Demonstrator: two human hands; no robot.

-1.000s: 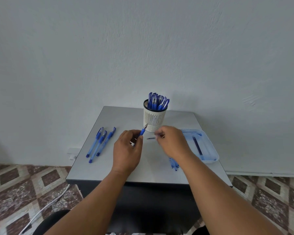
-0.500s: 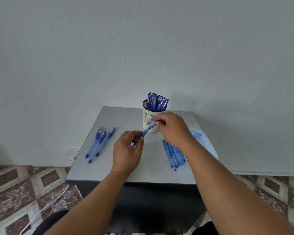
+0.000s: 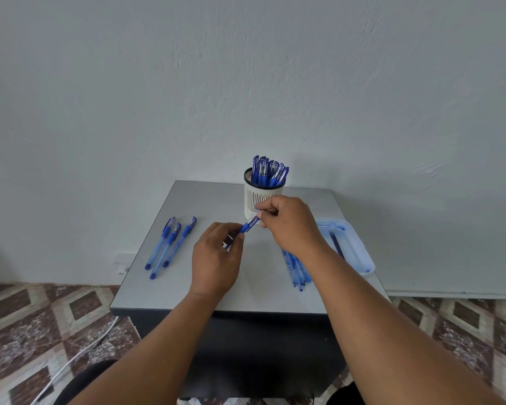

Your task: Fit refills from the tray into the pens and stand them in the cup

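My left hand [image 3: 216, 258] grips the lower part of a blue pen [image 3: 249, 225] that points up and right toward the cup. My right hand [image 3: 289, 223] pinches the pen's upper clear end just in front of the white slotted cup [image 3: 256, 200], which holds several blue pens [image 3: 269, 172]. At the right stands a clear plastic tray [image 3: 360, 252] with one dark refill [image 3: 336, 247] in it. Three capped pens [image 3: 170, 244] lie at the table's left. A bundle of blue pen barrels [image 3: 297, 271] lies partly under my right forearm.
The grey table [image 3: 260, 293] stands against a white wall. A white cable [image 3: 79, 355] runs over the patterned tile floor at the lower left. A wall socket [image 3: 123, 267] sits low beside the table's left edge.
My right hand has moved up from the table's middle to the pen's upper end by the cup. The tray and the barrels beside it have come into fuller view. My left hand has stayed put.
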